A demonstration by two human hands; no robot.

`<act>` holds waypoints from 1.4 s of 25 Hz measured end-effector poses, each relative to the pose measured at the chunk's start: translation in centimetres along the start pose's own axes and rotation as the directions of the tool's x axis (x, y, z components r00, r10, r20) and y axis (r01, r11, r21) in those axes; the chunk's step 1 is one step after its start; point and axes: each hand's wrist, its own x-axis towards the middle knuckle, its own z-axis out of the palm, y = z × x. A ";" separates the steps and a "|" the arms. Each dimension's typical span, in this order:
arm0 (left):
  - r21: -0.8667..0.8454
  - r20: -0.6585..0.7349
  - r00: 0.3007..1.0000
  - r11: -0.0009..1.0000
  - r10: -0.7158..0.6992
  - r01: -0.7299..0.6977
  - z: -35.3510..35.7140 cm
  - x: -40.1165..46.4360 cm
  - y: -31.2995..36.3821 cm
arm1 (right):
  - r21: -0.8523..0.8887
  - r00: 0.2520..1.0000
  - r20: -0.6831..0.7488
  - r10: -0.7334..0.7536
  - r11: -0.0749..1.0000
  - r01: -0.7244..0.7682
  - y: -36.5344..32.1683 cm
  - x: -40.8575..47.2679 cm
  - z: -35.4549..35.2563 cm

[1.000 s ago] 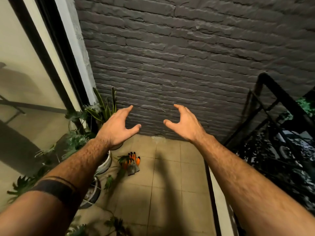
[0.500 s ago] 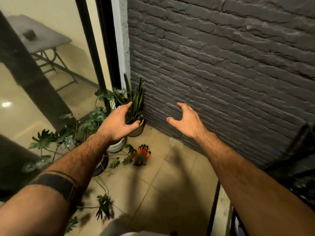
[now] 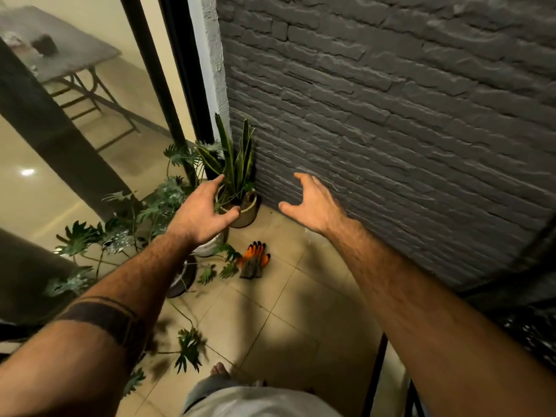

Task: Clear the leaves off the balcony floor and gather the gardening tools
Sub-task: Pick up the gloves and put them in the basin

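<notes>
Both arms reach forward over the balcony floor (image 3: 288,314), and neither hand holds anything. The left hand (image 3: 200,216) sits just left of the frame's centre, palm down, fingers spread loosely and thumb stuck out to the right; in the picture it overlaps the rim of the small pot (image 3: 245,210) holding a snake plant (image 3: 233,164), though whether it touches the pot cannot be told. The right hand (image 3: 314,206) hangs a little right of centre, in front of the grey brick wall (image 3: 391,115), fingers relaxed and slightly bent, thumb pointing left toward the other hand.

The orange and grey gardening gloves (image 3: 254,260) lie in a heap on the beige tiles just below the middle of the frame, lower than both hands and in the gap between the two forearms, apart from either hand. Just left of the gloves, green leaves (image 3: 221,267) trail onto the floor from potted plants (image 3: 126,233) lined up along the glass door (image 3: 60,164) on the left side. More leaves (image 3: 188,350) on a thin stem sprawl across the tiles at lower centre-left, near the left forearm. A bare foot (image 3: 219,370) shows at the bottom centre. A black railing (image 3: 373,377) runs up the lower right.
</notes>
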 end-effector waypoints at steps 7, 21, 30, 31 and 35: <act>-0.016 0.129 0.991 0.999 0.046 -0.044 2.0 3.6 -1.2 | -0.009 0.992 -0.041 0.120 0.993 -0.121 0.9 1.5 1.0; -0.003 0.077 0.967 0.970 -0.243 0.244 8.2 6.1 4.8 | -0.072 0.936 0.260 -0.240 0.961 0.266 6.4 11.8 -1.5; -0.091 0.045 0.933 0.928 -0.358 0.360 10.7 7.9 4.4 | -0.119 0.922 0.343 -0.181 0.965 0.234 8.5 15.4 0.3; -0.093 0.077 0.926 0.922 -0.369 0.375 10.9 8.3 3.4 | -0.117 0.927 0.339 -0.161 0.970 0.212 8.5 15.6 1.0; -0.058 0.116 0.918 0.920 -0.379 0.388 12.6 9.4 1.3 | -0.157 0.902 0.400 -0.162 0.958 0.241 9.5 17.0 3.5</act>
